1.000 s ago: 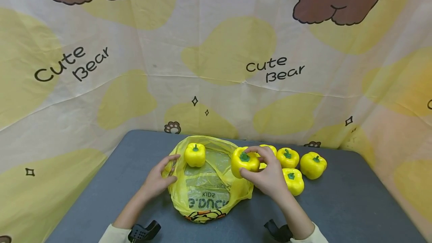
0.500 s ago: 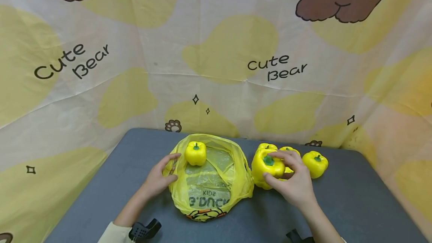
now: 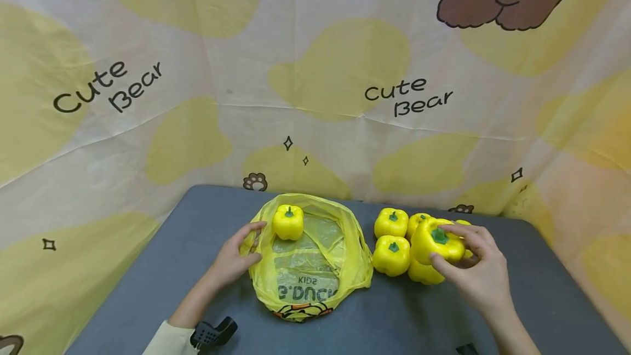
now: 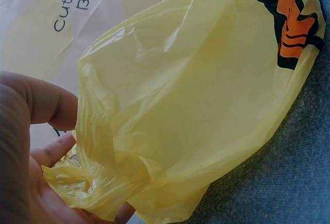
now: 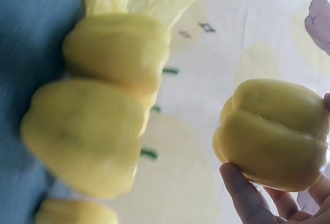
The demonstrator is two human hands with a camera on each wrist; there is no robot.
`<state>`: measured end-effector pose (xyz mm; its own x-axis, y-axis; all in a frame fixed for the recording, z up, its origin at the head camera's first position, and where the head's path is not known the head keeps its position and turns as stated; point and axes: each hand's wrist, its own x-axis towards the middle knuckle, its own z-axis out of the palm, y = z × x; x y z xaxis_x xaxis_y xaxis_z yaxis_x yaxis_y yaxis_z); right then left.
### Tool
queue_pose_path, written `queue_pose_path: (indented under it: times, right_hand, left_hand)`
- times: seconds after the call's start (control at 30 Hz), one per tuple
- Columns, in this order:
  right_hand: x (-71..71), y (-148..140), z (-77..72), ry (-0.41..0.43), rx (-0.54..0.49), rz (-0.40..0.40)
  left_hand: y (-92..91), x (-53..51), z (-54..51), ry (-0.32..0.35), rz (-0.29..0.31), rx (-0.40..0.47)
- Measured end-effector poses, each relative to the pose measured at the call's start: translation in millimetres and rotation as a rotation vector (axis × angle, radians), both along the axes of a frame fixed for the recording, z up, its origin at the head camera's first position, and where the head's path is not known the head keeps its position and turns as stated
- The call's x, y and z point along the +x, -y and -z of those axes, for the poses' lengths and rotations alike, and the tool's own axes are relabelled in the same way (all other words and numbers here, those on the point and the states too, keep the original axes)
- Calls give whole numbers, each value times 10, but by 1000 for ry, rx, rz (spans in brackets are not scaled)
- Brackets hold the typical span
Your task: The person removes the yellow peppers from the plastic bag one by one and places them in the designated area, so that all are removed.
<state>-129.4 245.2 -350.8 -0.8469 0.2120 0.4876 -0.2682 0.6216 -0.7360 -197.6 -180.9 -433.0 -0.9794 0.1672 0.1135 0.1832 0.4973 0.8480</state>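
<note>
A yellow bell pepper [image 3: 426, 241] with a green stem is in my right hand [image 3: 483, 270], pinched between thumb and fingers. It hangs above the other peppers; the right wrist view shows the held bell pepper [image 5: 273, 136] lifted clear of them. My left hand [image 3: 236, 256] holds the left side of a yellow plastic bag [image 3: 305, 300], whose mouth is spread wide. In the left wrist view, gathered plastic [image 4: 93, 182] lies among the fingers. One yellow bell pepper [image 3: 288, 223] sits inside the bag at the far left.
Right of the bag, several yellow bell peppers [image 3: 391, 256] stand close together on the grey table [image 3: 374, 322], some partly hidden by the held one and my hand. A printed cloth [image 3: 325, 70] hangs behind the table's back edge.
My right hand has moved to the right with the bell pepper, from the bag's right rim to over the group of peppers. The left hand and bag have stayed nearly still.
</note>
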Motion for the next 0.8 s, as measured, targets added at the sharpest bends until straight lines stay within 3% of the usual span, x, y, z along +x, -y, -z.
queue_pose_path:
  times: [0.4, 0.57, 0.8]
  right_hand:
    - [7, -460, 146, 112, 23, 188]
    - [-31, -600, 255, 177, 88, 204]
    - [-97, -763, 397, 329, 143, 204]
  left_hand:
    - [3, -23, 23, 2, -7, -4]
    - [0, -10, 19, -6, -7, -2]
    - [-1, 6, 11, -1, -10, 4]
